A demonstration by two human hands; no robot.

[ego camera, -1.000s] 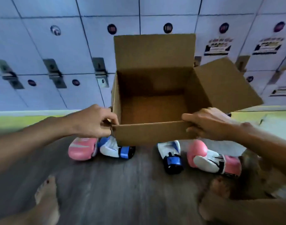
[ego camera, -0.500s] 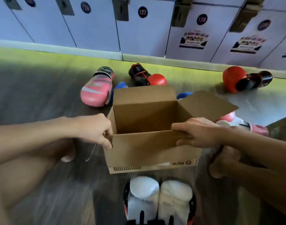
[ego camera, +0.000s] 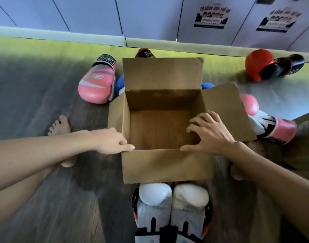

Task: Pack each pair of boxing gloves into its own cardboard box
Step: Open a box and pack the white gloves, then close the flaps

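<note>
An open, empty cardboard box (ego camera: 166, 165) stands on the dark floor in front of me. My left hand (ego camera: 111, 142) pinches its near left corner. My right hand (ego camera: 210, 134) rests on the near right rim with its fingers spread over the opening and grips nothing. A pair of white gloves (ego camera: 173, 207) lies side by side just in front of the box. A pink glove (ego camera: 97, 83) lies at the left, a pink-and-white glove (ego camera: 269, 125) at the right under the side flap. Blue gloves (ego camera: 207, 85) peek from behind the box.
A red-and-black glove (ego camera: 266, 67) lies far right near the locker wall (ego camera: 150, 18); another dark glove (ego camera: 144, 53) shows behind the back flap. My bare feet (ego camera: 60, 126) flank the box. A yellow-green strip runs along the lockers.
The box has come down from in front of my face to the floor, and my view has tilted down. My right hand has loosened from the front rim; the left still holds the corner.
</note>
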